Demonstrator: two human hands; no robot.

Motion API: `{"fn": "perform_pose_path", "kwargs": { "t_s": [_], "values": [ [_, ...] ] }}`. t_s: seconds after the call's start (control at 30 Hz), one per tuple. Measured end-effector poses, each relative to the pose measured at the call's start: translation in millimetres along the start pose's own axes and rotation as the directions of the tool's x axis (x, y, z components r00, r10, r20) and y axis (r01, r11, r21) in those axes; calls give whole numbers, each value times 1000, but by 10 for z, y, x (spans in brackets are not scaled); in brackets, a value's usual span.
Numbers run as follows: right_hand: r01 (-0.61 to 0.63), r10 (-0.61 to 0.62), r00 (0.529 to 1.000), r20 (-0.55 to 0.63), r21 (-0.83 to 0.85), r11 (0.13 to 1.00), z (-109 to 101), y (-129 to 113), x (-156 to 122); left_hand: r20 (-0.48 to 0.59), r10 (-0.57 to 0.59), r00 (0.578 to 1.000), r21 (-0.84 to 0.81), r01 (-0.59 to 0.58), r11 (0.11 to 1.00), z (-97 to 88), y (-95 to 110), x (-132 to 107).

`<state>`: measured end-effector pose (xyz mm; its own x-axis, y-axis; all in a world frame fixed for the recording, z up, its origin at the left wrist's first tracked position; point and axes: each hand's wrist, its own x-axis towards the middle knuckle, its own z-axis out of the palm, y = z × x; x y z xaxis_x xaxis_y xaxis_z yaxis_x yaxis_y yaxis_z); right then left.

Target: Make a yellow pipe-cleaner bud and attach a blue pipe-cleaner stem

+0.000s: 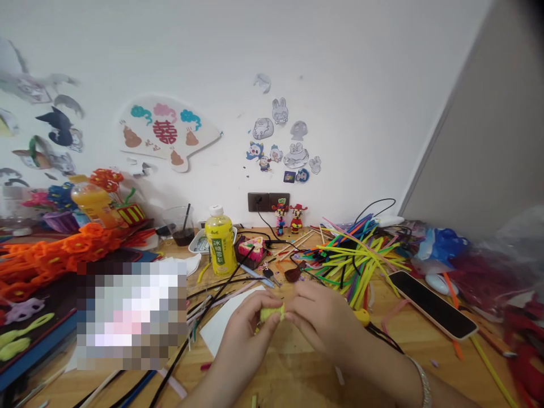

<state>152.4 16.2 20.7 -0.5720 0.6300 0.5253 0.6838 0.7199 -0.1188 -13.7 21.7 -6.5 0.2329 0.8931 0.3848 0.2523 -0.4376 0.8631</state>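
Observation:
My left hand (pixel 250 323) is closed around a small pale-yellow coiled piece of pipe cleaner (pixel 271 311), holding it just above the wooden table. My right hand (pixel 321 314) meets it from the other side, thumb and fingertips pinched at the coil's right end. The fingers partly cover the coil, so its full shape is hidden. Beneath and left of my left hand lies a white sheet of paper (pixel 221 323). Behind my right wrist, a yellow-handled tool (pixel 362 317) shows only in part.
A big heap of coloured pipe cleaners (pixel 361 255) spreads behind my right hand. To its right lies a phone (pixel 433 303). A yellow drink bottle (pixel 221 241) and a plastic cup (pixel 178 224) stand at the back. Orange fuzzy flowers (pixel 72 252) fill the left side.

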Motion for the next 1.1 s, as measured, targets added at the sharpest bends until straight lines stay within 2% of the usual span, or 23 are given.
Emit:
{"fn": "perform_pose_path", "kwargs": {
  "t_s": [0.17,0.37,0.47,0.63,0.87,1.0,1.1],
  "values": [
    [-149,153,988,-1,223,963,-43,12,25,46,-13,999,-12,14,1000,7,13,-12],
    [-338,325,940,104,417,844,-33,62,57,102,-28,994,-64,34,997,16,101,-10],
    [-394,361,918,165,486,780,24,110,59,107,-41,993,-77,49,996,18,118,-13],
    [-411,377,910,173,503,760,38,120,54,108,-55,993,-68,63,996,32,62,-36],
    [-360,321,933,162,465,809,61,102,38,111,105,988,181,-124,976,-8,32,-46],
    [-328,284,944,165,511,794,40,101,45,137,212,968,275,-243,930,-30,90,-62],
    [-343,294,939,178,527,778,8,92,54,142,232,962,318,-266,910,-21,120,-82]
  ]
}}
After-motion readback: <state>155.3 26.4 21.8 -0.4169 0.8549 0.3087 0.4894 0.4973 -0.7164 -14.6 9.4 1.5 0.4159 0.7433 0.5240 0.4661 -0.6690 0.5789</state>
